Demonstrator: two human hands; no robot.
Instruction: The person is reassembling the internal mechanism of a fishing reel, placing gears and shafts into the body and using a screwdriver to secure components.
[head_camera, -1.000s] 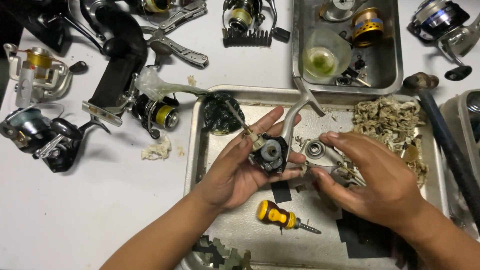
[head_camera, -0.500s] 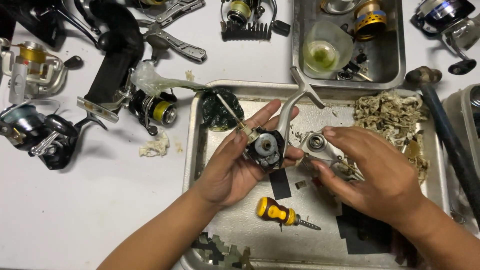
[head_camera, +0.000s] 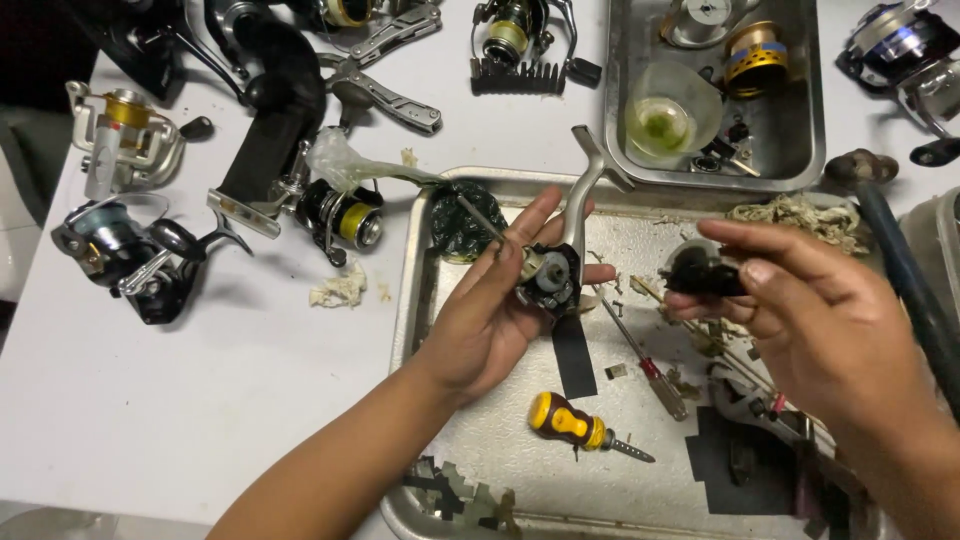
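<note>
My left hand (head_camera: 495, 310) holds an opened fishing reel body (head_camera: 550, 275) over a metal tray (head_camera: 420, 300); its silver foot (head_camera: 590, 175) sticks up and away from me. My right hand (head_camera: 810, 320) is to the right, fingers pinched on a small black reel part (head_camera: 700, 275), apart from the reel body. On the tray below lie a stubby yellow-handled screwdriver (head_camera: 570, 422) and a thin red-handled screwdriver (head_camera: 645, 360).
A second tray (head_camera: 615, 120) at the back holds a clear cup (head_camera: 665, 120) and a gold spool (head_camera: 755, 50). Several fishing reels (head_camera: 130, 250) and pliers (head_camera: 385, 80) lie on the white table to the left. Frayed rags (head_camera: 800, 215) sit at the tray's far right.
My right hand has pulled away to the right from the reel body, now holding a black part. My left hand keeps the reel body in about the same place.
</note>
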